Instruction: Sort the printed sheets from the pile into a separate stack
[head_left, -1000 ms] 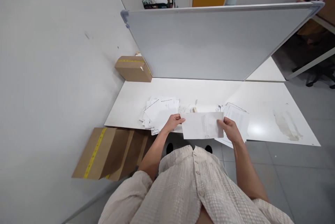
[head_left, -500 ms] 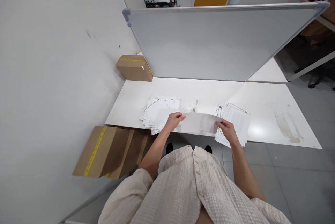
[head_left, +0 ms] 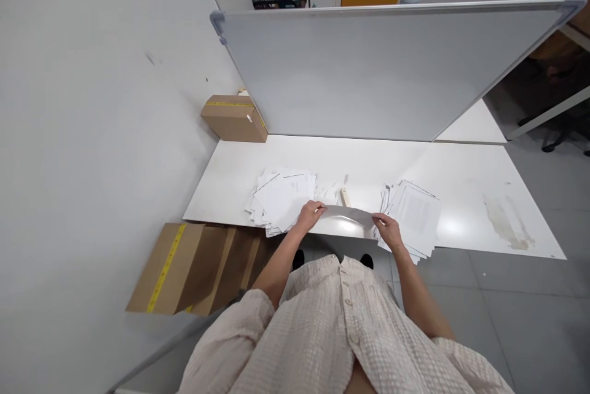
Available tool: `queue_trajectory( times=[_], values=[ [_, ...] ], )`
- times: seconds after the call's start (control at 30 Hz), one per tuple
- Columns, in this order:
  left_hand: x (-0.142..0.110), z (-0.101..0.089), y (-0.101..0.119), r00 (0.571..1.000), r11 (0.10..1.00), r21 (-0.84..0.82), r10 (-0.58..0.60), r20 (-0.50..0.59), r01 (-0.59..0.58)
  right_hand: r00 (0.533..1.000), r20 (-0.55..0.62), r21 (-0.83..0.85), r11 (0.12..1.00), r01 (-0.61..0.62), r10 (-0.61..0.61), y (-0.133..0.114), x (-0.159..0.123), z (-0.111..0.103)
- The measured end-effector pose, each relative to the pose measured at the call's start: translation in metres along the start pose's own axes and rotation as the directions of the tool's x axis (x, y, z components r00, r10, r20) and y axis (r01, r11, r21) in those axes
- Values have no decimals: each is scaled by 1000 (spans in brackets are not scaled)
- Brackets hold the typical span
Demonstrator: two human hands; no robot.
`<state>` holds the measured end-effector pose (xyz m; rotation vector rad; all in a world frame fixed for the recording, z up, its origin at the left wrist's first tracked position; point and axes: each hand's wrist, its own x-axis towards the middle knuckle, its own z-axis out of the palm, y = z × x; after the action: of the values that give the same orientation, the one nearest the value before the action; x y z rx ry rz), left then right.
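Note:
A sheet of paper (head_left: 349,212) is stretched between my two hands at the front edge of the white table (head_left: 465,197), seen nearly edge-on and slightly bowed. My left hand (head_left: 310,216) pinches its left end, close to a messy pile of papers (head_left: 283,197). The other end is pinched by my right hand (head_left: 387,228), beside a second pile of papers (head_left: 415,212) that overhangs the table edge. Just behind the sheet lies a small cream-coloured bar-shaped object (head_left: 345,197); its kind is unclear.
A large whiteboard (head_left: 369,74) stands along the table's back. One closed cardboard box (head_left: 235,120) sits at the back left corner. Open cardboard boxes (head_left: 170,268) stand at the left, below table height. A brownish stain (head_left: 507,222) marks the table's right part.
The sheet has tilted from showing its face to nearly edge-on. My right hand has moved left and slightly down, bringing my hands closer together. More of the cream-coloured object shows.

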<state>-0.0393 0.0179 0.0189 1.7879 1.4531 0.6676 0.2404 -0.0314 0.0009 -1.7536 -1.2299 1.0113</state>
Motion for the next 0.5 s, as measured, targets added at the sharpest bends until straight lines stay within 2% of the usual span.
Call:
queue_trajectory(
  times=[0.07,0.13,0.27,0.33,0.4,0.5],
  values=[
    [4,-5,9,998,991,-116,-66,-22,63,996,51,93,993,-72,67,-9,-2,-4],
    [8,-8,15,989,957,-254,-146,-13,138,978,153,229,958,-172,139,-20,-6,-9],
    [17,-10,18,977,884,-418,-209,50,211,887,391,439,797,-415,247,-35,-17,-14],
    [20,-9,17,973,867,-442,-199,118,231,832,480,448,737,-505,279,-39,-21,-15],
    [22,-6,16,964,859,-442,-195,183,257,793,524,416,720,-556,310,-37,-25,-16],
    [22,3,17,949,877,-386,-203,240,285,772,513,344,734,-586,375,-20,-32,-22]
  ],
)
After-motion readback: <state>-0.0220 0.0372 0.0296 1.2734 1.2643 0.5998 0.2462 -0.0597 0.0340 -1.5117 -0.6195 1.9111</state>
